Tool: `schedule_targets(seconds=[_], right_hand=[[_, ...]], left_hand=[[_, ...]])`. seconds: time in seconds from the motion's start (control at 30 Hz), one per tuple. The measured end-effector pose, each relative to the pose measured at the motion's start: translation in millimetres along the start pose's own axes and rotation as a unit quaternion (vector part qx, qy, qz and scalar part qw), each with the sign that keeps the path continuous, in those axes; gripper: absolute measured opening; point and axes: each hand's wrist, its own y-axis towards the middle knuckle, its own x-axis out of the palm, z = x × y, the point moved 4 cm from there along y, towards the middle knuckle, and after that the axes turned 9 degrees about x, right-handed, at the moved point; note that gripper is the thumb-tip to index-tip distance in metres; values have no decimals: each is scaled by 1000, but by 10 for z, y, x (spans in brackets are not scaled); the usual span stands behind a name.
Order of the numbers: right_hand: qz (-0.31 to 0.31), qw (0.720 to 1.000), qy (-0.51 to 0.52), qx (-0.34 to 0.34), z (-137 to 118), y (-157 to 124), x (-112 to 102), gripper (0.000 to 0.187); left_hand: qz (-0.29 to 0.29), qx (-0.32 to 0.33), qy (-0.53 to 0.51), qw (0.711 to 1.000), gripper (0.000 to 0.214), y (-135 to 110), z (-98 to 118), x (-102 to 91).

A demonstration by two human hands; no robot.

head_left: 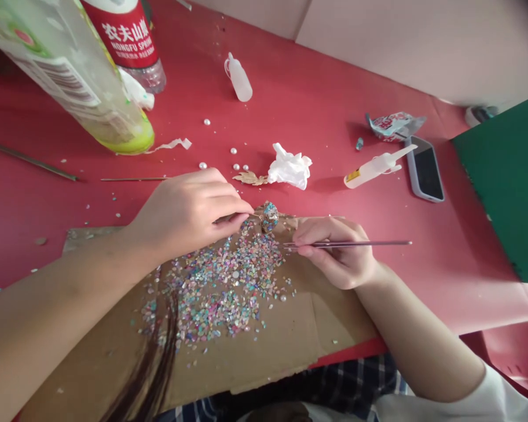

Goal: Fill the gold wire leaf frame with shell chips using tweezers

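The left hand (189,214) pinches the fine gold stem of a small round ornament (269,215) crusted with shell chips. Its grip appears closed just beside the domed head, which keeps the piece steady above the edge of a cardboard sheet (246,366). The right hand (334,252) has a closed grip on long, slim tweezers (378,242), held like a pencil with the tips toward the ornament, a hold suited to fine placing. Iridescent shell chips (215,287) in pink, teal and white lie spread over the cardboard below both hands, probably kept there to stay gathered and within easy reach. The sheet sits on a red counter (317,99), with a lock of dark hair (154,357) falling across it. Just beyond the hands are a gold metal leaf (250,179), a crumpled tissue (289,167) and a few loose pearl beads (206,122). A white glue bottle (372,167) lies further right beside a phone (425,170), while a small dropper bottle (238,78) stands upright further back, both set clear of the chips. A Nongfu Spring bottle (123,32) and a larger bottle (70,76) occupy the far left corner, out of the hands' way.
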Motion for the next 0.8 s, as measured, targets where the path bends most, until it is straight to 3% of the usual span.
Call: schedule_targets(seconds=[0.2,0.8], right_hand=[[-28,998,-53,3,-90,-9,75,10],[-58,993,-83,55,-135,5,130,12]], left_hand=[[-5,-12,-16,1000,20,-1,-2,10],[-21,-39,-27,999,22,-8,-4,14]])
